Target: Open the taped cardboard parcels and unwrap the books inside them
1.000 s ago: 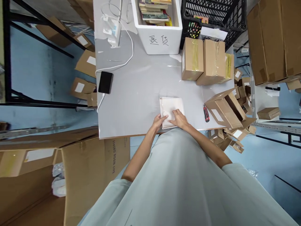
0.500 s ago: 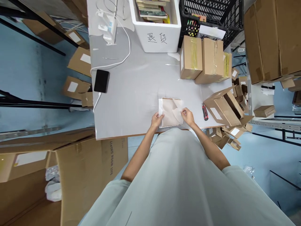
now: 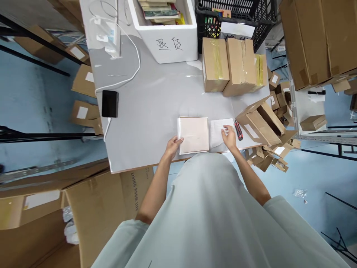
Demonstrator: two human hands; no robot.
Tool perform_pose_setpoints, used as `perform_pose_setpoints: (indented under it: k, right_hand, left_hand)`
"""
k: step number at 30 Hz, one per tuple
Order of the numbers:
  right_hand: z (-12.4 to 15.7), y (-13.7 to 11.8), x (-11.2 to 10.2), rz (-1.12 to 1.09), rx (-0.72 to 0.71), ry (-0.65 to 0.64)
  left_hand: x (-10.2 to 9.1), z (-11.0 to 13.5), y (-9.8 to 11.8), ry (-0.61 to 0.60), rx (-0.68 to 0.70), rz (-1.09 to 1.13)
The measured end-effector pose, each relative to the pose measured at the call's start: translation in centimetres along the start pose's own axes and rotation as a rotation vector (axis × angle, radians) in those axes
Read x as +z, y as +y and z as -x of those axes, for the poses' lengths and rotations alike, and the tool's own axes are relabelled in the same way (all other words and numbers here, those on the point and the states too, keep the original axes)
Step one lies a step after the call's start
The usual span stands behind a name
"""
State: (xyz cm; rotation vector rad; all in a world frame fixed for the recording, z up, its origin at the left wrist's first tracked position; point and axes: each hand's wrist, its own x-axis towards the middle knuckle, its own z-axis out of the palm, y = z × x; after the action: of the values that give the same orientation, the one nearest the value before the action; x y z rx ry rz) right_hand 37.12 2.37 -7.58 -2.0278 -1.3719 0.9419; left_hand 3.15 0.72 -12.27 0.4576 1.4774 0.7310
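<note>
A thin, book-like item (image 3: 194, 135) with a plain pale beige face and white edges lies at the table's front edge. My left hand (image 3: 174, 146) grips its left side, thumb on top and fingers underneath. To the right of the beige face, a white leaf (image 3: 219, 131) with faint lines lies spread out; whether it is joined to the item I cannot tell. Over this leaf rests my right hand (image 3: 229, 137), fingers loosely apart. A red and black utility knife (image 3: 238, 130) is just right of that hand.
An opened cardboard box (image 3: 259, 121) stands at the right edge. Behind it are several taped cartons (image 3: 215, 67), a black crate (image 3: 237, 22) and a white foam box (image 3: 167, 44) with books. At left lie a phone (image 3: 109, 104) and a power strip (image 3: 113, 41) with cables.
My right hand has moved right, and the leaf it pinched has turned over to the right, baring the flat beige face. My left hand still grips the left side. The view has shifted slightly.
</note>
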Motion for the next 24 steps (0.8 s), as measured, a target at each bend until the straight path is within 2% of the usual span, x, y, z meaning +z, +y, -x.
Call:
perform_pose_setpoints:
  k: [3, 7, 9, 11, 14, 16, 18, 21, 22, 24]
  right_hand:
    - [-0.6, -1.3, 2.6, -0.255, 0.108, -0.253]
    - [-0.9, -2.7, 5.1, -0.495, 0.194, -0.47]
    - [-0.7, -3.1, 5.6, -0.583, 0.171, -0.517]
    - [-0.5, -3.3, 5.8, -0.598, 0.15, -0.485]
    - [-0.2, -3.9, 5.1, -0.446, 0.119, -0.384]
    - [0.3, -4.5, 4.2, -0.24, 0.076, -0.327]
    - [1.1, -5.4, 3.2, -0.026, 0.008, -0.276]
    - [2.7, -7.0, 2.6, 0.173, -0.165, -0.257]
    - [3.2, -7.4, 2.7, 0.212, -0.231, -0.271]
    - [3.9, -7.9, 3.2, 0.278, -0.336, -0.314]
  left_hand:
    - [-0.6, 0.6, 0.8, -0.102, -0.031, 0.062]
    - [-0.3, 1.0, 1.5, -0.14, -0.042, 0.118]
    - [0.3, 1.1, 1.6, -0.147, -0.034, 0.137]
    - [1.0, 1.1, 1.7, -0.134, -0.028, 0.134]
    - [2.6, 1.1, 2.2, 0.029, 0.029, -0.007]
    - [4.1, 1.5, 2.7, 0.143, 0.136, -0.122]
    - [6.0, 2.2, 3.3, 0.104, 0.252, -0.151]
    - [9.4, 3.6, 4.0, -0.091, 0.328, -0.078]
    - [10.4, 3.9, 4.2, -0.104, 0.325, -0.063]
    - [11.8, 4.1, 4.1, -0.025, 0.297, -0.083]
